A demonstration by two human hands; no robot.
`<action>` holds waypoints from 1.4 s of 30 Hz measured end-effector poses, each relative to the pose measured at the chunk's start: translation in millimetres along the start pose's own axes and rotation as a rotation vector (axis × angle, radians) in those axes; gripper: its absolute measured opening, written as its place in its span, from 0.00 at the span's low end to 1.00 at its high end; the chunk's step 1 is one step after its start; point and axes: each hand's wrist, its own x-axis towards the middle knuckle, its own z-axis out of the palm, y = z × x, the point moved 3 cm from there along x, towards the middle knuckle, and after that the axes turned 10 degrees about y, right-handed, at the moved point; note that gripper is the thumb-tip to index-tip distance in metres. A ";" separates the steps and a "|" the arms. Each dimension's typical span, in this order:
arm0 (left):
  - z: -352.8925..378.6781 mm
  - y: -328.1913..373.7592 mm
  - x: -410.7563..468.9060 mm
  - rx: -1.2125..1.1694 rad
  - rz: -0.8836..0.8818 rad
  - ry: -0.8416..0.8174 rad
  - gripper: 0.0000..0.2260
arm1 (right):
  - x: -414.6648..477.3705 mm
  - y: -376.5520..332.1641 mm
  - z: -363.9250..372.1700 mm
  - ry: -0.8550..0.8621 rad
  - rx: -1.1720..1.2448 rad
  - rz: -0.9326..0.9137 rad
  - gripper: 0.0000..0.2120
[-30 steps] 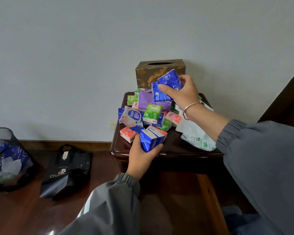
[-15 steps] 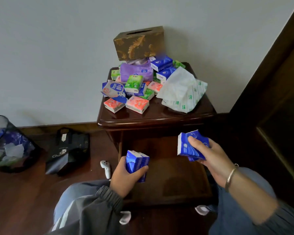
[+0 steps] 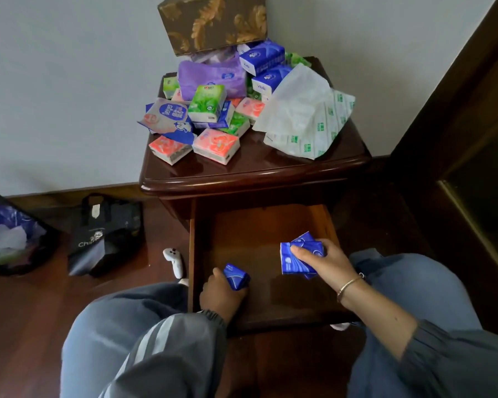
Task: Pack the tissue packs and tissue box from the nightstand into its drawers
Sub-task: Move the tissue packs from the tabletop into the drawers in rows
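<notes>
The dark wooden nightstand [image 3: 253,173] carries a heap of several small tissue packs [image 3: 210,116] in green, pink, purple and blue. A brown leaf-patterned tissue box [image 3: 213,21] sits on top at the back, and a white soft tissue pack [image 3: 308,122] lies at the right. Below, the open drawer [image 3: 259,225] is pulled out towards me. Down inside it at the front left, my left hand [image 3: 219,297] is closed on a blue tissue pack [image 3: 236,278]. Over the drawer's right side, my right hand [image 3: 325,259] grips blue tissue packs [image 3: 296,259].
A black tote bag [image 3: 107,237] stands on the wooden floor left of the nightstand. Further left is a dark bin with a plastic liner [image 3: 9,237]. A small white controller [image 3: 174,261] lies beside the drawer. Dark furniture [image 3: 472,168] stands at the right. My knees flank the drawer.
Both hands carried blue packs from the nightstand top down into the open drawer. The view tilted down and moved closer.
</notes>
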 end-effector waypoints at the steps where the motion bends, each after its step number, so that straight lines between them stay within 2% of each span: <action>1: 5.2 -1.2 3.5 0.019 -0.017 -0.018 0.29 | 2.8 2.3 0.9 -0.003 -0.016 0.000 0.22; 4: 16.1 -9.3 11.9 0.095 -0.034 -0.068 0.34 | 9.2 6.8 2.7 -0.001 -0.029 0.013 0.22; 8: 29.1 -20.2 15.5 0.108 -0.071 -0.200 0.47 | 12.8 6.8 8.9 -0.023 0.002 0.039 0.17; 10: 29.1 -18.4 14.5 0.209 0.018 -0.116 0.49 | 14.2 5.8 12.0 -0.020 0.017 0.046 0.14; 13: 24.1 -5.6 15.1 0.397 0.317 0.092 0.44 | 14.7 5.9 13.8 -0.014 -0.014 0.058 0.14; 14: 25.6 -2.5 16.7 0.406 0.403 0.080 0.40 | 15.0 6.5 13.9 -0.014 -0.017 0.060 0.15; 17: 35.0 -1.5 21.3 0.441 0.557 -0.132 0.29 | 15.7 8.0 12.7 -0.016 -0.011 0.060 0.14; 19: 38.9 -5.4 23.3 0.488 0.576 -0.261 0.26 | 16.6 9.2 11.2 -0.011 -0.005 0.060 0.14; 21: 38.6 -7.4 26.8 0.543 0.564 -0.280 0.23 | 17.5 10.5 10.2 -0.008 -0.010 0.061 0.14; 24: 32.8 -11.1 34.7 0.600 0.452 -0.177 0.21 | 18.3 12.3 11.0 -0.009 -0.031 0.054 0.14; 28: 27.5 -17.0 35.5 0.653 0.340 -0.042 0.24 | 19.8 14.1 12.8 -0.007 -0.058 0.046 0.13; 32: 23.4 -12.7 31.8 0.640 0.478 0.072 0.20 | 20.3 15.8 12.0 -0.002 -0.057 0.047 0.13; 35: 25.7 -9.6 26.9 0.584 0.687 -0.053 0.18 | 20.6 17.0 13.1 -0.006 -0.054 0.049 0.13; 37: 28.3 -8.5 22.7 0.649 0.778 -0.163 0.18 | 20.8 17.3 14.5 -0.011 -0.055 0.053 0.13; 42: 26.0 -16.1 24.1 0.720 0.635 -0.368 0.23 | 20.4 18.0 17.1 -0.020 -0.093 0.052 0.16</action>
